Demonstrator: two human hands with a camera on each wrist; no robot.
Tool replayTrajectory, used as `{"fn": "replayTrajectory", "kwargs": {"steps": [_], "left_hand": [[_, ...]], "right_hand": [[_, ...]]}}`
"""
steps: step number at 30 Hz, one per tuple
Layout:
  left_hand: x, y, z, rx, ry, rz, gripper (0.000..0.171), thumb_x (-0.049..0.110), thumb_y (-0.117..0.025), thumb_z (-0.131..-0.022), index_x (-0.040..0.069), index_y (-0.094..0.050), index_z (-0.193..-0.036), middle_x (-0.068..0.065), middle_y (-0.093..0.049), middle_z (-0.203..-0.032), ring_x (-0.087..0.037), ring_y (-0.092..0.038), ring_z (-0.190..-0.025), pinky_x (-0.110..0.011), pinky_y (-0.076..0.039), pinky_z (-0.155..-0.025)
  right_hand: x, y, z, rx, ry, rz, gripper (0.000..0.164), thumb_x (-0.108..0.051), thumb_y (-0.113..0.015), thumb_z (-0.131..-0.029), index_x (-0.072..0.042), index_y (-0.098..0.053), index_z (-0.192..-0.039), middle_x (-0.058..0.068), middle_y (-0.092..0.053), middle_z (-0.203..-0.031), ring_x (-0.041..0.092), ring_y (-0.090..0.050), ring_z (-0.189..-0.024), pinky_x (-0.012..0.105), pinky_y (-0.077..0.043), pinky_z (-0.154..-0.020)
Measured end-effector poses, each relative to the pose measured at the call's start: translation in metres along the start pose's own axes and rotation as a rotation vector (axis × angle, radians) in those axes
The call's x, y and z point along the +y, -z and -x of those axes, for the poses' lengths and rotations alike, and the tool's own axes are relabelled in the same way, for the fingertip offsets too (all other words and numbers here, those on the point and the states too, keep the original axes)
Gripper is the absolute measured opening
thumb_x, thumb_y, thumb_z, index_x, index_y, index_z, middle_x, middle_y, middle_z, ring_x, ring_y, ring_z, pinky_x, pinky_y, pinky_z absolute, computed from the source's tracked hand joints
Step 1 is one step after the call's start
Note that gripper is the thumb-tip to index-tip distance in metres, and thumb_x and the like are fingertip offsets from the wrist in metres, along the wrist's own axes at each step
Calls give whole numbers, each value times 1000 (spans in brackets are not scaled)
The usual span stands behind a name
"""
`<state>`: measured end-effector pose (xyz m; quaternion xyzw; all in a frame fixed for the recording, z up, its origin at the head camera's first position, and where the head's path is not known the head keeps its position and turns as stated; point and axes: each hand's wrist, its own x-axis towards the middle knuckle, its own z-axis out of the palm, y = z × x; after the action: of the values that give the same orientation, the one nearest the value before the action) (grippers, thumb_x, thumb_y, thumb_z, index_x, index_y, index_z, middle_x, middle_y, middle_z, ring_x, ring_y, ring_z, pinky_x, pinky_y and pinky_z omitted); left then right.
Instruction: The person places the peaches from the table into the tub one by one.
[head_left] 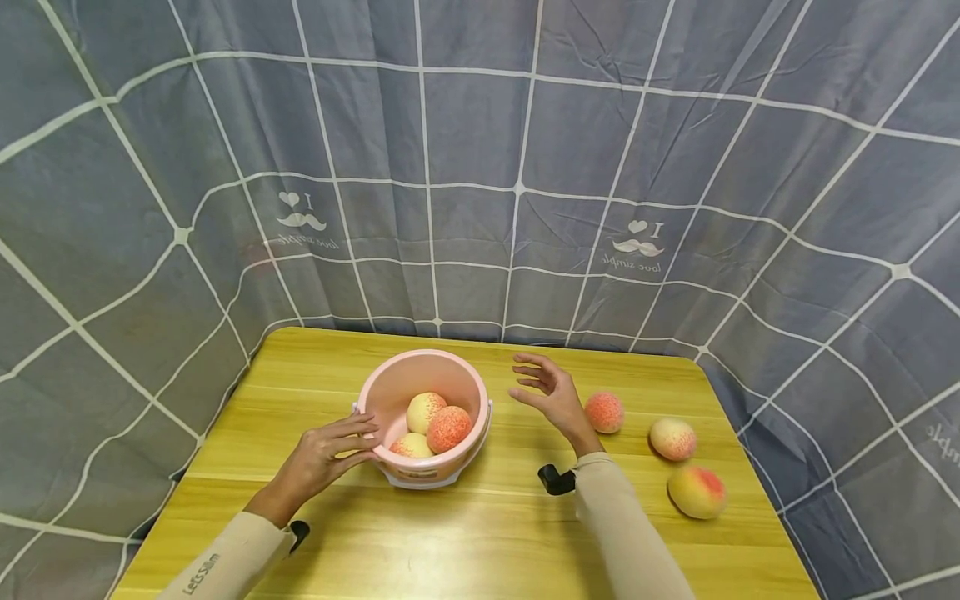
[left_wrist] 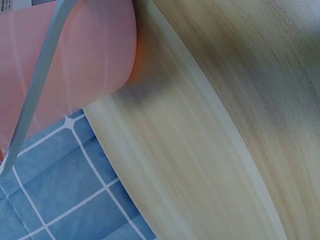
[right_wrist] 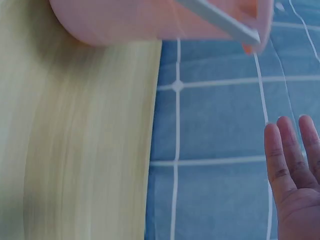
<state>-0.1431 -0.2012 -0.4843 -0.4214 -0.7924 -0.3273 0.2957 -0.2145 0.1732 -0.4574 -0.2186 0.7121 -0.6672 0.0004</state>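
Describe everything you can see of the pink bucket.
The pink bucket looks like smooth plastic, with a round open mouth and a pale handle folded down. It stands upright on the wood-grained table. Three peach-like fruits lie inside. The left hand touches its rim; the right hand is apart from it.

The pink bucket (left_wrist: 95, 55) fills the upper left, cut off by the frame, its grey handle (left_wrist: 34, 90) slanting across it from the top edge down to the left. In the top left corner shows part of a label (left_wrist: 6, 6), its print too small to read. Beside the bucket, a soft shadow falls on the wood-grained table (left_wrist: 165, 150), where a pale band curves downward. Blue cloth (left_wrist: 65, 170) with white lines fills the lower left.
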Motion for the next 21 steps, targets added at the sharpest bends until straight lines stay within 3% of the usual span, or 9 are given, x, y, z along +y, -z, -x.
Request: {"fn": "replayTrajectory", "kwargs": {"steps": [7, 14, 21], "left_hand": [[-2, 1, 1, -4, -1, -13, 33, 34, -66, -88, 4, -78, -89, -15, -72, -98, -37, -68, -94, -18, -45, -102], [-1, 2, 0, 3, -6, -14, 30, 33, -67, -86, 5, -78, -89, -11, -73, -101, -37, -68, -94, -19, -47, -101], [-1, 1, 0, 10, -23, -5, 31, 34, -64, -88, 7, -78, -91, -13, -72, -99, -38, -68, -93, -21, -48, -100]], "right_hand": [[1, 18, 6, 94, -3, -8, 54, 9, -69, -83, 9, -48, -133, 27, -49, -136, 49, -46, -124, 48, -46, -106], [-16, 29, 14, 167, -14, 6, 55, 13, -67, -84, 15, -44, -133, 34, -45, -135, 53, -41, -124, 63, -32, -109], [11, 52, 21, 275, -51, 85, 56, 5, -72, -83, 4, -50, -134, 28, -49, -134, 41, -48, -124, 51, -39, -110]]}}
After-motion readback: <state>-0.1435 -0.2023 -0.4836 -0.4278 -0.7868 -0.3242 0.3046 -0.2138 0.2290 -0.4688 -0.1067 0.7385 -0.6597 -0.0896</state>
